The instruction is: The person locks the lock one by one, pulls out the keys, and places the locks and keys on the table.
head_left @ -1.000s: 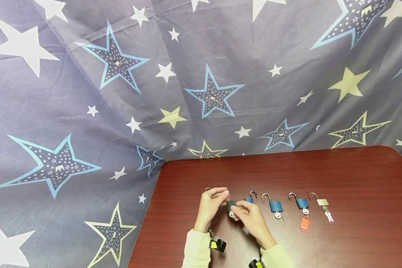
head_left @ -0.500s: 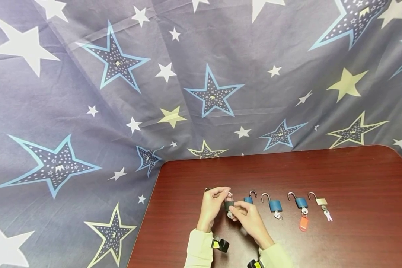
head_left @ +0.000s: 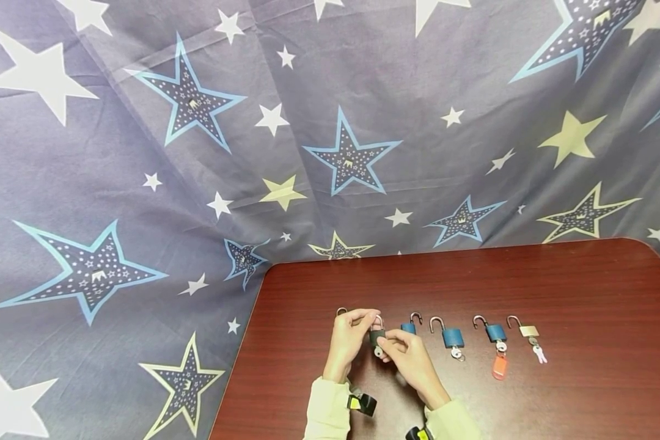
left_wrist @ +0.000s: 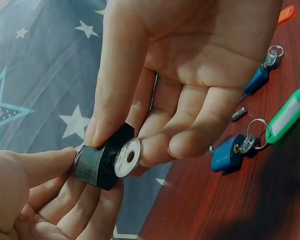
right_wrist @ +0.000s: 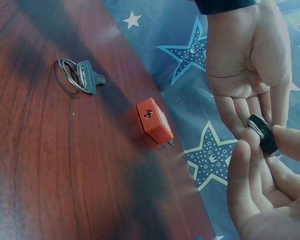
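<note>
A small black padlock (head_left: pixel 376 338) is held in both hands above the table, with a round-headed key (left_wrist: pixel 127 157) at its bottom end. My left hand (head_left: pixel 348 341) pinches it at the shackle end. Thumb and fingers of my right hand (head_left: pixel 414 360) grip the padlock body near the key. The shackle (head_left: pixel 379 319) shows as an arch beside the left fingertips in the head view. In the right wrist view, the fingers hide much of the black padlock (right_wrist: pixel 266 137).
Blue padlocks (head_left: pixel 453 338) and a brass one (head_left: pixel 528 331) lie in a row to the right, shackles open, several with keys. An orange tag (head_left: pixel 500 366) and a green tag (left_wrist: pixel 292 112) hang from keys. An orange padlock (right_wrist: pixel 155 122) and a ringed key (right_wrist: pixel 87 77) lie on the table.
The padlock has shifted slightly left in the hands, and its shackle shows as a rounder arch. The left wrist moved a little right; the grips look the same.
</note>
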Action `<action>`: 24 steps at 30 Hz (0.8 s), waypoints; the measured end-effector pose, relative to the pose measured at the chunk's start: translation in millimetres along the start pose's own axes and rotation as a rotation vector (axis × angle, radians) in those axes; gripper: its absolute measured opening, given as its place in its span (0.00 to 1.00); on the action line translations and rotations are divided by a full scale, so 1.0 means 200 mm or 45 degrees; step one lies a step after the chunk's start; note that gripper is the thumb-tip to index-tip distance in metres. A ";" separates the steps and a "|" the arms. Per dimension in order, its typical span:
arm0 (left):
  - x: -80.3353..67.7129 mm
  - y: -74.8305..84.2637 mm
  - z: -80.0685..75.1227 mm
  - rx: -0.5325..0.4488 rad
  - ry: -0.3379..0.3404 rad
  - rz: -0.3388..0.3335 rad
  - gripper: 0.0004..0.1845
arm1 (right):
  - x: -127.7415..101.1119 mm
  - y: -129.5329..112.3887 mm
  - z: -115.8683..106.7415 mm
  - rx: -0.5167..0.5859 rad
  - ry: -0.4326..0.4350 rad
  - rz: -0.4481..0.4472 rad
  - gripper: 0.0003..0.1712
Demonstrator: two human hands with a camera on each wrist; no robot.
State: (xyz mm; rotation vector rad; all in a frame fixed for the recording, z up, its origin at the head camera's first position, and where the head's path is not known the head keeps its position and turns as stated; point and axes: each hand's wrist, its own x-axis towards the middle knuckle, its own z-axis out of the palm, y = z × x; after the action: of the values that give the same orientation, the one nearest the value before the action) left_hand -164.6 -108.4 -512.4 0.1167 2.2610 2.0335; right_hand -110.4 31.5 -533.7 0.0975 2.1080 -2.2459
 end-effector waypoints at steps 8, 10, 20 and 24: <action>-0.01 -0.01 -0.02 0.059 -0.006 0.000 0.13 | 0.00 0.01 0.01 0.014 0.022 0.013 0.11; -0.01 -0.02 -0.03 0.050 -0.010 0.003 0.12 | 0.00 0.01 0.01 0.025 0.024 0.029 0.10; -0.03 -0.02 -0.04 0.053 -0.039 -0.001 0.12 | 0.00 0.02 0.03 0.025 0.105 0.057 0.07; -0.03 -0.01 -0.04 0.083 -0.055 0.020 0.13 | 0.00 0.01 0.02 0.006 0.119 0.050 0.08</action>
State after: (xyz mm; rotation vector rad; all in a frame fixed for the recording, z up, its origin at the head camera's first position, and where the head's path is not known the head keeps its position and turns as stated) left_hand -159.3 -117.5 -513.8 0.1826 2.3075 1.9459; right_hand -111.1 26.7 -536.2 0.2467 2.1263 -2.2666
